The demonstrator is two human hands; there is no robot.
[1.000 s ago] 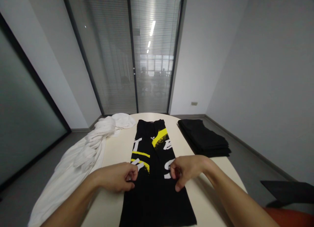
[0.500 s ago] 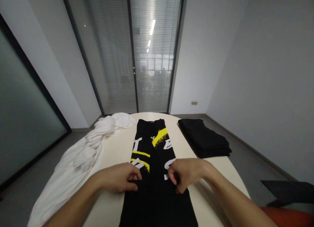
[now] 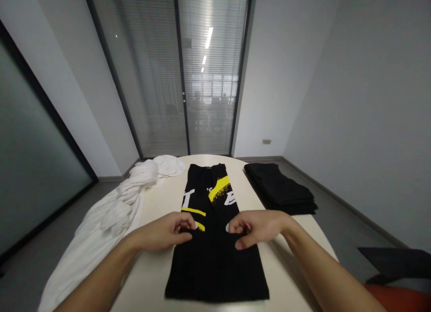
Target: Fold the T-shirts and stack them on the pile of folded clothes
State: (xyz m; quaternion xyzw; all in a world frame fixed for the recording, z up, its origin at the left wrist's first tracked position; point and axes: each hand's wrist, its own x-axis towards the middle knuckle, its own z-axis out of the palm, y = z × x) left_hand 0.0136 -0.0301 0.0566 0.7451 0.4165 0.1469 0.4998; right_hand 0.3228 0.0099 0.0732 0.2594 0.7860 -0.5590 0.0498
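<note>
1. Head view: the black printed garment (image 3: 216, 251) lies lengthwise mid-table (image 3: 161, 204).
2. Left hand (image 3: 164, 231): thumb and curled fingers pinch its cloth near the left edge.
3. Right hand (image 3: 262, 227): likewise, near the right edge.
4. White cloth (image 3: 114, 222) lies left, a black stack (image 3: 279, 188) right.

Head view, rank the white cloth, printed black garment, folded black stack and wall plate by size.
Largest: printed black garment and white cloth, too close to rank.
Then: folded black stack.
Smallest: wall plate.
</note>
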